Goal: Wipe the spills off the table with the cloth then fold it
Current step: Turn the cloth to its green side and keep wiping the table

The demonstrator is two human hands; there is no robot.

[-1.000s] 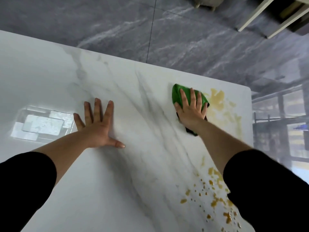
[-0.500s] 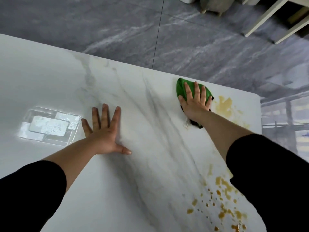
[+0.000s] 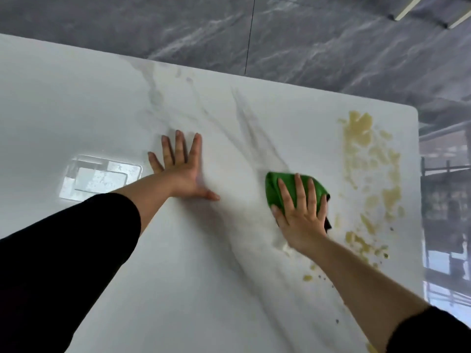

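A bunched green cloth (image 3: 274, 186) lies on the white marble table (image 3: 76, 103), right of centre. My right hand (image 3: 302, 212) presses flat on the cloth with its fingers spread and covers most of it. My left hand (image 3: 182, 168) rests flat on the bare table with straight, spread fingers, a hand's width to the left of the cloth. A yellowish smeared spill (image 3: 367, 159) runs along the table's right side, just right of the cloth. Small drops of the spill (image 3: 308, 277) lie beside my right forearm.
The table's far edge and rounded right corner (image 3: 413, 109) border a grey marble floor (image 3: 305, 42). A bright rectangular window reflection (image 3: 99, 178) shines on the tabletop left of my left hand. Pale furniture legs (image 3: 407, 8) show at the top right.
My right hand has dragged the cloth toward me and to the left, away from the far part of the spill. My left hand has stayed flat on the table.
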